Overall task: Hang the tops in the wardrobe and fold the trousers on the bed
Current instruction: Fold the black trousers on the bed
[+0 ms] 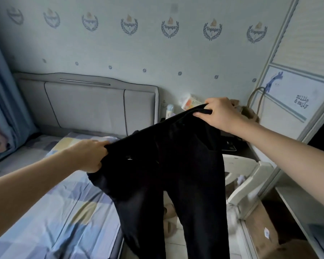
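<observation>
A pair of black trousers [174, 165] hangs spread out in the air in front of me, waistband up, both legs dangling past the bed's edge toward the floor. My left hand [90, 156] grips the left end of the waistband, lower and nearer the bed. Higher up, my right hand [219, 113] grips the right end of the waistband. The bed [51, 212], with a blue, white and yellow patterned sheet, lies at the lower left under the trousers' left side. The wardrobe [307, 75], with a pale sliding door, stands at the right.
A grey padded headboard [86, 103] backs the bed against the wallpapered wall. A dark bedside surface [230, 144] holds bottles and a carton. A brown bag [251, 111] stands by the wardrobe. Blue curtain [6, 109] at left. A white stool [249, 186] and cardboard box [266, 227] crowd the floor at right.
</observation>
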`<state>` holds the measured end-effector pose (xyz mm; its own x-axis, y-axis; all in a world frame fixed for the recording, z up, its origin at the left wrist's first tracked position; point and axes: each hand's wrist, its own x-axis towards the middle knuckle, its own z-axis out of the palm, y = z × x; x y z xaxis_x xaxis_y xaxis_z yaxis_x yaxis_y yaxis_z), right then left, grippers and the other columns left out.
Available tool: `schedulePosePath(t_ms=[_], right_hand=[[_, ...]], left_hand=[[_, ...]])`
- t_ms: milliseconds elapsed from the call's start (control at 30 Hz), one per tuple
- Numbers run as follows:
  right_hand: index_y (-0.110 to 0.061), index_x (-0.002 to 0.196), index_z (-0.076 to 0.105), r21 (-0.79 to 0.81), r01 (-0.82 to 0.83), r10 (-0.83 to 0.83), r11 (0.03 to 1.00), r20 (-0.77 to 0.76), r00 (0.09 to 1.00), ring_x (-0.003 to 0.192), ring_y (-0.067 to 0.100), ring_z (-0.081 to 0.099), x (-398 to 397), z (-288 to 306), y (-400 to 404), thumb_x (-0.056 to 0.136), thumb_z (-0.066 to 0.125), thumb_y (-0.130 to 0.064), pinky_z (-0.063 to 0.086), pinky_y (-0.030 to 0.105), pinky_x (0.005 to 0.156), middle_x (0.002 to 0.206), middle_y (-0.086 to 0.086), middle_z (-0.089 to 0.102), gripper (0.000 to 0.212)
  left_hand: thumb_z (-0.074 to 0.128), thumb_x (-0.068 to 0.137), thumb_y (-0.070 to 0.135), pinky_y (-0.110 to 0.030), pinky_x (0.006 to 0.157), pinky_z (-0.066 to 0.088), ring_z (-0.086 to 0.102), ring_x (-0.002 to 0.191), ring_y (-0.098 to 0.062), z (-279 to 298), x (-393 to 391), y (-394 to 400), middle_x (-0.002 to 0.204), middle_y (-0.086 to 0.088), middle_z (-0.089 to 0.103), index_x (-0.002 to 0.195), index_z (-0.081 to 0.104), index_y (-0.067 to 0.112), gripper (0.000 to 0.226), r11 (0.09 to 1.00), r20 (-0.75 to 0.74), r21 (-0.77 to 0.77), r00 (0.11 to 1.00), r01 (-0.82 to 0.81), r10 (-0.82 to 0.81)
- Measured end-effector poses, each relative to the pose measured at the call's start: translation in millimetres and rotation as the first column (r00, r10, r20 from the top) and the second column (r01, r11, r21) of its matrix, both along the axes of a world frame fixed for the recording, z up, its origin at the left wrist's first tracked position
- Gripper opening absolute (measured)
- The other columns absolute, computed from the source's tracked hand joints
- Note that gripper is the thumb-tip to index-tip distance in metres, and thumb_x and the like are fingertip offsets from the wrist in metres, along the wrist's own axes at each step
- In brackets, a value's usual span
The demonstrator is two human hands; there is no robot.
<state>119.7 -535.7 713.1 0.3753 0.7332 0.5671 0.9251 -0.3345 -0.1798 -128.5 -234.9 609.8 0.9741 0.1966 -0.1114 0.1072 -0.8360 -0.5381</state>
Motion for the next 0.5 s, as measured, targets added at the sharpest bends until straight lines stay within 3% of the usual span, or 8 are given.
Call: schedulePosePath(t_ms=[100, 233, 333, 400, 500], right_hand=[[0.005, 0.076, 0.074, 0.004, 0.011, -0.011, 1.0, 0.035, 0.999, 0.062, 0.023, 0.052, 2.2, -2.7, 11.2, 0.084, 0.072, -0.027, 0.028, 0.025, 0.06, 0.069, 0.01, 0.057, 0.033], [0.009, 0.078, 0.072, 0.019, -0.066, 0.065, 0.998, 0.064, 0.996, 0.069, 0.036, 0.06, -6.1, -7.6, 23.3, 0.084, 0.073, -0.027, 0.045, 0.038, 0.069, 0.076, 0.023, 0.063, 0.036], [0.012, 0.078, 0.07, 0.033, -0.096, 0.095, 0.995, 0.045, 0.995, 0.068, 0.038, 0.061, -12.3, -7.2, 33.0, 0.082, 0.074, -0.026, 0.046, 0.039, 0.068, 0.073, 0.025, 0.064, 0.038], [0.01, 0.08, 0.072, 0.027, -0.14, 0.139, 0.99, 0.033, 0.99, 0.069, 0.037, 0.063, -18.8, -7.1, 41.4, 0.082, 0.074, -0.024, 0.048, 0.04, 0.07, 0.077, 0.023, 0.066, 0.034], [0.006, 0.074, 0.074, 0.008, -0.217, 0.217, 0.976, 0.012, 0.976, 0.057, 0.026, 0.056, -34.3, -9.0, 57.5, 0.081, 0.075, -0.02, 0.041, 0.027, 0.06, 0.067, 0.008, 0.061, 0.026]], left_hand=[[0.042, 0.079, 0.046, -0.033, 0.086, 0.048, 0.063, 0.101, -0.018, -10.6, -25.2, 8.4, 0.113, 0.009, 0.058, 0.109, 0.062, 0.03, 0.04, 0.994, -0.125, -0.004, 0.987, -0.105, 0.104], [0.044, 0.081, 0.064, -0.026, 0.082, 0.048, 0.062, 0.094, -0.014, -24.5, -54.9, 21.3, 0.104, 0.009, 0.059, 0.103, 0.064, 0.028, 0.047, 0.983, -0.075, -0.09, 0.985, -0.162, 0.155], [0.065, 0.086, 0.042, -0.033, 0.07, 0.055, 0.065, 0.08, -0.021, -31.5, -73.1, 23.4, 0.097, -0.001, 0.062, 0.09, 0.069, 0.016, 0.027, 0.987, 0.17, -0.144, 0.981, -0.068, 0.092], [0.082, 0.07, 0.024, -0.035, 0.055, 0.056, 0.064, 0.063, -0.029, -36.5, -82.5, 20.0, 0.084, -0.011, 0.062, 0.07, 0.069, 0.008, 0.021, 0.982, 0.405, -0.161, 0.914, 0.102, -0.028], [0.055, 0.071, 0.03, -0.039, 0.072, 0.053, 0.062, 0.081, -0.032, -35.7, -78.6, -5.3, 0.098, -0.012, 0.061, 0.072, 0.067, 0.008, 0.026, 0.972, 0.514, -0.158, 0.855, 0.173, -0.068]])
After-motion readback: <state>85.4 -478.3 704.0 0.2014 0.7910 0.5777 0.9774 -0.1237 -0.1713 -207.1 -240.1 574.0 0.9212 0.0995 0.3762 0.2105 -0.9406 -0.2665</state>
